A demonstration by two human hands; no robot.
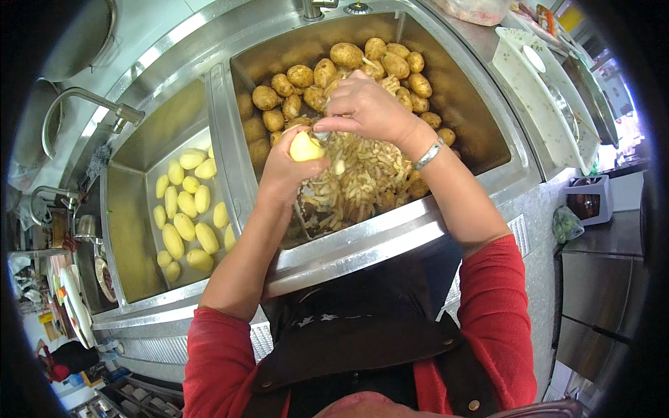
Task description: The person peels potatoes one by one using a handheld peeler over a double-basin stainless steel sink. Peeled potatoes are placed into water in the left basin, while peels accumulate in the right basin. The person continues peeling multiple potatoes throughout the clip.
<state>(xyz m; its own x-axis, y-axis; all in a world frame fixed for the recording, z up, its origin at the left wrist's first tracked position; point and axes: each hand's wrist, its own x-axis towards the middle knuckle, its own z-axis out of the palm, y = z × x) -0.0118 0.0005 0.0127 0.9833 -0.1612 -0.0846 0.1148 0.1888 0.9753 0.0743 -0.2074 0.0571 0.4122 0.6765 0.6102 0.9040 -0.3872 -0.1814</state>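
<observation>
My left hand (pixel 285 164) holds a mostly peeled yellow potato (pixel 306 147) over the right sink basin. My right hand (pixel 360 107), with a bracelet at the wrist, is closed around a small tool, likely a peeler, whose metal end (pixel 321 135) touches the potato's side; the rest of the tool is hidden by the fingers. Beneath both hands lies a heap of potato peelings (pixel 360 177). Unpeeled brown potatoes (pixel 300 76) fill the back and sides of this basin. Peeled potatoes (pixel 184 227) lie spread over the bottom of the left basin.
A steel divider (pixel 222 130) separates the two basins, and the sink's front rim (pixel 366 237) runs before my body. A curved faucet (pixel 89 96) stands at the left, another faucet (pixel 313 9) at the back. White trays (pixel 538 99) stand on the right counter.
</observation>
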